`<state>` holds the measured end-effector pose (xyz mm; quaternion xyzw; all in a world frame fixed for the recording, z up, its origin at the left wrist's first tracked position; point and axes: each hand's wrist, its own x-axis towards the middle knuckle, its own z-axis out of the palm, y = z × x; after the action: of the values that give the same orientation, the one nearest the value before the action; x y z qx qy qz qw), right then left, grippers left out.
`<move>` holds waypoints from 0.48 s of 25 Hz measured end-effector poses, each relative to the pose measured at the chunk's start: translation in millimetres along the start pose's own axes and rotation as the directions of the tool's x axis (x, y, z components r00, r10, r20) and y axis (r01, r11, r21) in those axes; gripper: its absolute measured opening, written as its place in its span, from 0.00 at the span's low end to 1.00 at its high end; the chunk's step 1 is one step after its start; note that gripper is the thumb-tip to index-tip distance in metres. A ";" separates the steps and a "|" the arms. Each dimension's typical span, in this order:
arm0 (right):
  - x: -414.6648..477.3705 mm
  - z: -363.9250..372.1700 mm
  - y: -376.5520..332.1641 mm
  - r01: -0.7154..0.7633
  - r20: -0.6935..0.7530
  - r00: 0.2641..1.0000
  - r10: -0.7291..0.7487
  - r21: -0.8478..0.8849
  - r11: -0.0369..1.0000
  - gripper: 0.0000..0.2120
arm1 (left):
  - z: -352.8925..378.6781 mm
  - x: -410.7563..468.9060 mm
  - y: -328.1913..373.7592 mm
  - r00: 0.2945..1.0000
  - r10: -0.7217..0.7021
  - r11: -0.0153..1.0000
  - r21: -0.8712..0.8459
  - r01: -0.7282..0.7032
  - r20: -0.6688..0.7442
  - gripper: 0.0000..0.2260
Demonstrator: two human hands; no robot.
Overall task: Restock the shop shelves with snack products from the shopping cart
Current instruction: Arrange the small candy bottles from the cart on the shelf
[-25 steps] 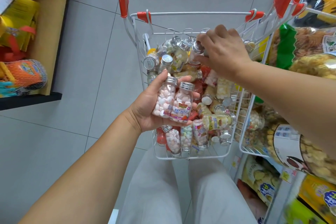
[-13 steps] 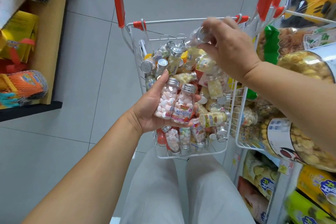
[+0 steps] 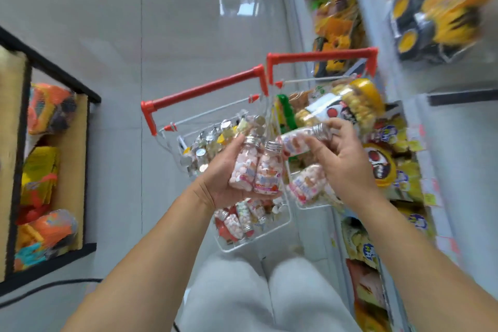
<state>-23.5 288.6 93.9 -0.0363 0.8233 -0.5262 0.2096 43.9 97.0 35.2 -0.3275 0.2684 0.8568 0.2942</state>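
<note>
Pinching a third candy bottle in the right grip, freshly raised out of the shopping cart, beside two bottles cupped in the left grip, building a shelf-bound handful.

One wide-angle view, worn on the person's head, faces forward and steeply down. It sits close above the hands: the left hand and right hand, holding bottles, fill the middle, and both forearms run in from the bottom corners. On the near side of the fingers, at the bottom edge, are the person's legs. Just beyond the fingers stands the cart on the floor. Left of the fingers, well apart, a low rack shows from above. The shelves, near on the right, blur toward the edge.
</note>
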 end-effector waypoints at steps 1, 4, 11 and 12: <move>-9.3 -15.7 -9.1 -0.005 -0.041 0.999 0.005 0.023 1.000 0.18 | 20.3 -7.0 0.2 1.000 -0.003 1.000 0.016 0.002 0.016 0.30; -42.6 -74.5 -30.6 0.020 -0.195 0.981 -0.002 0.089 0.996 0.21 | 80.4 -23.0 -6.3 0.992 -0.014 0.999 0.042 0.009 0.123 0.34; -137.9 -217.2 -29.1 0.039 -0.471 0.880 0.056 0.189 0.981 0.14 | 237.4 -26.8 -55.2 0.941 -0.049 0.991 0.136 0.003 0.335 0.28; -151.7 -235.4 -25.3 0.042 -0.510 0.857 0.066 0.197 0.979 0.12 | 259.2 -27.6 -66.8 0.931 -0.066 0.988 0.156 0.010 0.359 0.28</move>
<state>20.1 520.3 247.1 0.1322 0.7919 -0.5960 -0.0119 1.7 302.7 203.5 -0.1454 0.2671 0.8738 0.3793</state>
